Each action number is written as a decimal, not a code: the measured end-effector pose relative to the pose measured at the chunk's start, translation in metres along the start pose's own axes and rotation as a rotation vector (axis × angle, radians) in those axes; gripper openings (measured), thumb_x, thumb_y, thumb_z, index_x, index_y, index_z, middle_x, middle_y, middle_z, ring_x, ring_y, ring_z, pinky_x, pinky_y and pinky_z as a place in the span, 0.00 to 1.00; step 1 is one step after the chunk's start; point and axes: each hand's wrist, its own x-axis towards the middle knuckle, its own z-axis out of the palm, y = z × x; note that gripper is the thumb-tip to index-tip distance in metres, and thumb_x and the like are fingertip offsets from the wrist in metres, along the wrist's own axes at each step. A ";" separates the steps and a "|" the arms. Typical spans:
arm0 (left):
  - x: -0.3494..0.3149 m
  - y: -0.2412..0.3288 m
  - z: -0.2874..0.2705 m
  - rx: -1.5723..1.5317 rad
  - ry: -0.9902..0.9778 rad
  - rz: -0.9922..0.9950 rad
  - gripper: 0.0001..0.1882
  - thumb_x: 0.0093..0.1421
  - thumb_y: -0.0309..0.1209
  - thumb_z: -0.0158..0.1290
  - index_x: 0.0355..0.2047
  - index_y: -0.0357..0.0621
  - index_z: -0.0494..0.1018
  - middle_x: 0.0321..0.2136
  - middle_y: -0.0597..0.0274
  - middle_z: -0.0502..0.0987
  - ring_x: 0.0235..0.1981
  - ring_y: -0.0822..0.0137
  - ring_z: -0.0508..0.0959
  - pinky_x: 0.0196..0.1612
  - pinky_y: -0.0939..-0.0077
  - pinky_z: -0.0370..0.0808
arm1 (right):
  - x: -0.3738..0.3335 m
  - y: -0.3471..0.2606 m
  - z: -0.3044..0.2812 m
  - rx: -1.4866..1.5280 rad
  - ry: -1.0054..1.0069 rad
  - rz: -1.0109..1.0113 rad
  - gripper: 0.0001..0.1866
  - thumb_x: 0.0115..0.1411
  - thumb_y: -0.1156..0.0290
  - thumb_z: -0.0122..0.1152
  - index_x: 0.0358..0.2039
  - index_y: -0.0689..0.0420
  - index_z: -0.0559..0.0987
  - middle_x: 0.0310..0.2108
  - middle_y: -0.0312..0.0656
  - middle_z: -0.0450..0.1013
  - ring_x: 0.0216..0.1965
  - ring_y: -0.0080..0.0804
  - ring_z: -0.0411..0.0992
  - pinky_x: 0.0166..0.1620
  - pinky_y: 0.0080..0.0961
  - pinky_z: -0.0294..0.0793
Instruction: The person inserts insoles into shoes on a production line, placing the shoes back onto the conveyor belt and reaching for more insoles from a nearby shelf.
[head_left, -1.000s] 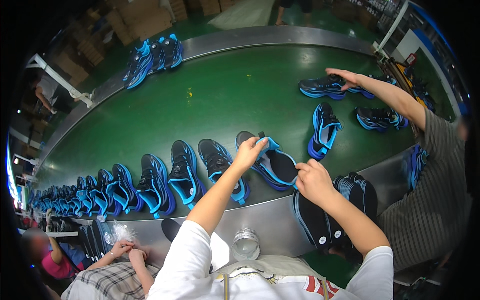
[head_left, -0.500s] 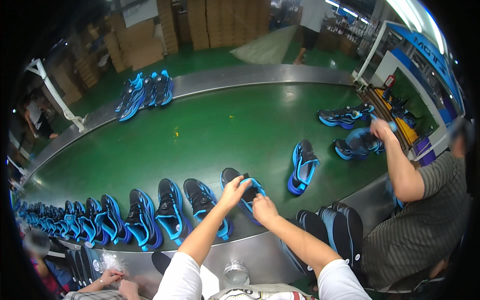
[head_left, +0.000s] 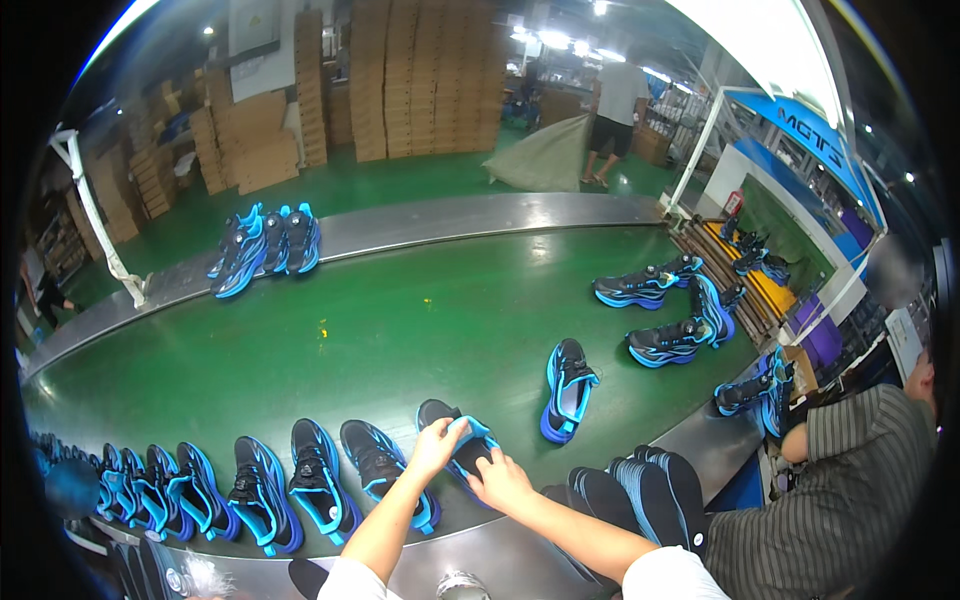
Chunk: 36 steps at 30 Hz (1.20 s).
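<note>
Left of the held shoe [head_left: 468, 458]: row of shoes [head_left: 250, 467] on the green belt [head_left: 400, 340], judged done, though most insides are too small to confirm. Held shoe, on the belt: left hand [head_left: 437, 447] pinching its tongue, right hand [head_left: 502, 484] half open at its mouth, judged part-way, insole seating hidden. Right of it: one loose shoe [head_left: 568, 395], pale inside, judged not yet done; stacks of insoles [head_left: 645, 495] unused.

Over twenty shoes [head_left: 467, 457], one green belt [head_left: 420, 340], one large sack [head_left: 545, 157], one clear container [head_left: 462, 586]
</note>
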 end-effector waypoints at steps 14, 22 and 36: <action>0.020 -0.020 0.005 0.044 -0.028 0.178 0.19 0.58 0.41 0.45 0.20 0.36 0.68 0.13 0.72 0.62 0.17 0.79 0.59 0.19 0.80 0.57 | 0.046 0.028 0.024 0.107 -0.249 -0.255 0.07 0.43 0.72 0.51 0.21 0.60 0.76 0.24 0.50 0.73 0.27 0.46 0.73 0.31 0.36 0.72; 0.027 -0.037 -0.009 -0.034 -0.127 0.118 0.18 0.59 0.41 0.44 0.23 0.38 0.70 0.17 0.73 0.68 0.19 0.82 0.62 0.22 0.86 0.59 | 0.058 0.007 0.030 0.016 -0.442 -0.195 0.10 0.46 0.72 0.48 0.29 0.60 0.74 0.33 0.49 0.69 0.36 0.43 0.68 0.38 0.35 0.68; 0.020 -0.032 -0.016 -0.104 -0.159 0.012 0.17 0.59 0.41 0.45 0.25 0.39 0.71 0.18 0.74 0.68 0.18 0.83 0.62 0.20 0.89 0.57 | 0.073 -0.008 0.019 -0.016 -0.587 -0.253 0.18 0.49 0.71 0.47 0.43 0.61 0.66 0.46 0.50 0.58 0.48 0.43 0.58 0.49 0.35 0.58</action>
